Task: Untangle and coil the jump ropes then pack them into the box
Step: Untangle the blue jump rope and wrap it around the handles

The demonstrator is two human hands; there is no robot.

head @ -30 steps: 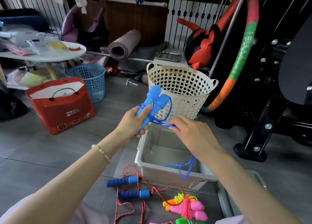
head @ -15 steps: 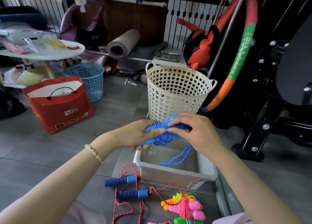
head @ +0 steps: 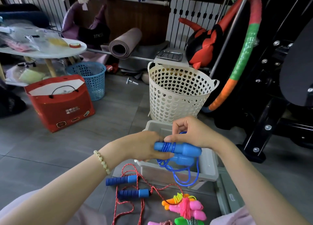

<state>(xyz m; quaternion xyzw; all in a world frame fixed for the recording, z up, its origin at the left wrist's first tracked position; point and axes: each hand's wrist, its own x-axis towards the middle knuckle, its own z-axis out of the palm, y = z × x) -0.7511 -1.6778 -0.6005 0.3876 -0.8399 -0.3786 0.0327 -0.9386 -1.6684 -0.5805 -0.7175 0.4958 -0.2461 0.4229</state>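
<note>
head view: left hand [head: 145, 146] comes in from the left with a bead bracelet [head: 101, 160] on the wrist, its fingers [head: 160, 155] curled round the two handles of the blue jump rope [head: 184, 150], gripping them side by side and lying roughly level. several turns of the blue cord are wound round the handles near the left hand. right hand [head: 194, 135] is above the handles, fingers [head: 171, 137] bent and pinching the cord right at the wound part, a small loop showing by the palm. rest of the blue cord hangs in loose loops below the handles, down into and over the near rim of the box [head: 208, 167]. the blue jump rope is held just over the box, which is grey, open and on the floor [head: 50, 140]. near side of the box: red jump rope [head: 130, 206] lies loose and uncoiled on the floor, its two dark blue foam handles [head: 122, 180] close together, cord touching the box's near left corner. right of it, bundled jump ropes [head: 188, 207] in pink, orange and green, already wrapped, lying on the floor. behind the box stands a white basket [head: 177, 96] with heart holes. further left: red bag [head: 59, 104], blue basket [head: 89, 75], white round desk [head: 50, 52] with plastic bags on it. rolled mat [head: 123, 43] at the back, striped hoop [head: 243, 51] leaning at right
</note>
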